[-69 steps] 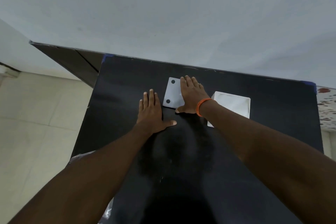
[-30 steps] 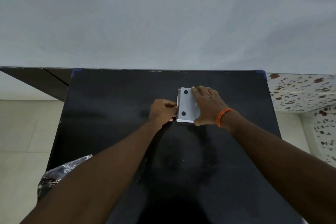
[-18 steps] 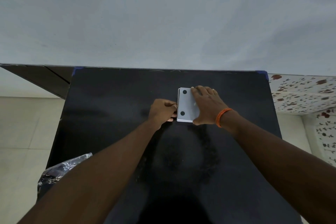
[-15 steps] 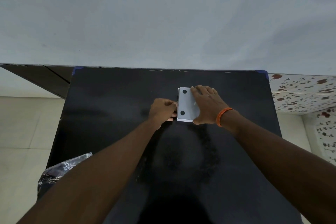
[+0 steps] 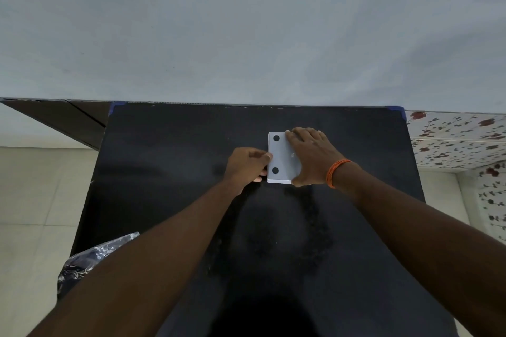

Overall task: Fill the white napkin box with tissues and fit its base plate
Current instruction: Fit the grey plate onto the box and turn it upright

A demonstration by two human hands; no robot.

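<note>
The right hand [image 5: 310, 157] lay flat and spread over the base plate [image 5: 280, 157], palm down, covering the plate's right half, so that side was hidden. The left hand's [image 5: 247, 165] grip was curled, fingertips pinched against the left edge of the white napkin box [image 5: 278, 180], just left of centre in the frame. The plate sat on top of the box, of which only a thin white rim showed along the near and left edges; whether the plate was fully seated could not be made out. Two black dots marked the plate's left side. An orange band [image 5: 335, 172] circled the right wrist. The box rested on the black tabletop [image 5: 164, 172], toward its far side. At lower left a crumpled plastic bag [image 5: 90, 260] was partly hidden behind the left forearm.
</note>
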